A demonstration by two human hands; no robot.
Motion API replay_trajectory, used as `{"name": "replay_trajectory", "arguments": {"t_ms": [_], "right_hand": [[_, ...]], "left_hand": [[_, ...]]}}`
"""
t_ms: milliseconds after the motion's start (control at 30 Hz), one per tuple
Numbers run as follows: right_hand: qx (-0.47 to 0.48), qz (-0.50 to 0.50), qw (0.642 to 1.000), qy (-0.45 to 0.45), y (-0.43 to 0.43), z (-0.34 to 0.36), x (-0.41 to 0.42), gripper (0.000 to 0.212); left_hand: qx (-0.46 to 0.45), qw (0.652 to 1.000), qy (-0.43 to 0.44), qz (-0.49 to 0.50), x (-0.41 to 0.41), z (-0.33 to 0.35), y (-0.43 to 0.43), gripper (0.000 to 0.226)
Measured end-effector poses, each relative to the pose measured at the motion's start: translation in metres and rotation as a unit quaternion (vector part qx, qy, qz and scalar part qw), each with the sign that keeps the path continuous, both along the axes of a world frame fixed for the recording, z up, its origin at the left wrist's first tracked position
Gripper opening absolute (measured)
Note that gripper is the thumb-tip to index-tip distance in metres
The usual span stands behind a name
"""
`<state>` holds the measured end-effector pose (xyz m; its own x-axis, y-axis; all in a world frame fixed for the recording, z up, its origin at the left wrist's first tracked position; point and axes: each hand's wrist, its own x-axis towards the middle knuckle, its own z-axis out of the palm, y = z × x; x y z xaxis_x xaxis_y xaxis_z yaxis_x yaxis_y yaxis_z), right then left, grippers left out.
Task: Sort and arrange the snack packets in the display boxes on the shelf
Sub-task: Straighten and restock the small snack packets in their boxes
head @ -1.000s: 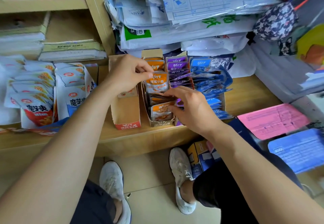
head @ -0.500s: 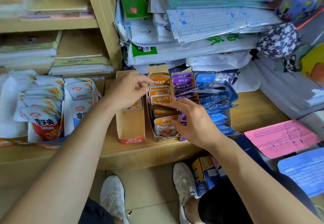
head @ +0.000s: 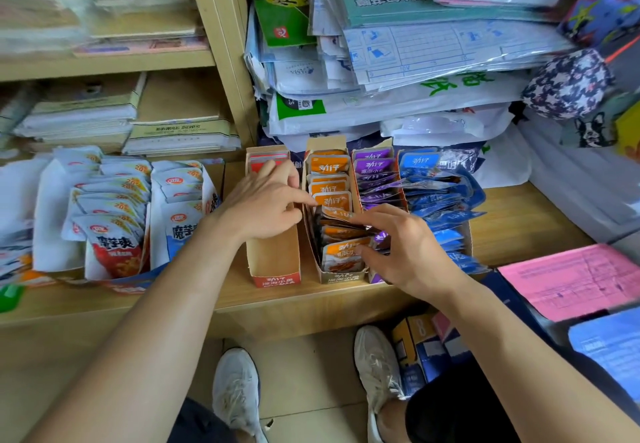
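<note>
Reaching across the nearly empty red-labelled box (head: 273, 278), the left hand (head: 266, 207) sets its straight forefinger against the edge of an upright orange packet (head: 332, 200). Its other fingers are loosely curled and hold nothing that shows. The right hand (head: 405, 248), just right of centre, lies over the same row. Its fingertips are on a leaning packet (head: 337, 214) and its thumb is on the front packet (head: 343, 255), with the slumped ones between. Whether it actually grips them cannot be told.

The orange packets sit in the orange box (head: 341, 275), second of four narrow boxes at the middle of the frame on the wooden shelf (head: 311, 300). At the back they stand upright, while mid-row they have fallen flat. A few red packets (head: 268, 160) sit at the far end of the red-labelled box. To the right come purple packets (head: 372, 165), then blue packets (head: 440, 200) fanning out over their box's side.

The main risk is probably a domino effect: a push on the upright packets while the flat ones are unsupported could topple the tidy back rows. The boxes look like light card and stand near the shelf's front edge, so a firm tug forward might slide one off. The right wrist hangs over the purple row and could drag those packets askew.
</note>
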<state>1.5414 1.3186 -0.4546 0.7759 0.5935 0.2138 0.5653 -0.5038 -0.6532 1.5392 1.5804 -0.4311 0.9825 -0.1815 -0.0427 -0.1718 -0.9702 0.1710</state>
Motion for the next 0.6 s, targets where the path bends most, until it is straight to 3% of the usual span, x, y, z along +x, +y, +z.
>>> {"name": "replay_trajectory", "arguments": {"t_ms": [333,600], "right_hand": [[-0.006,-0.015,1.0,0.017,0.002,0.001,0.0,0.047],[-0.011,-0.031,0.999,0.038,0.006,0.002,0.001,0.045]], "left_hand": [[-0.099,0.992,-0.069,-0.033,-0.021,-0.005,0.023,0.014],[-0.175,0.979,-0.066,0.086,-0.03,-0.006,0.006,0.024]]}}
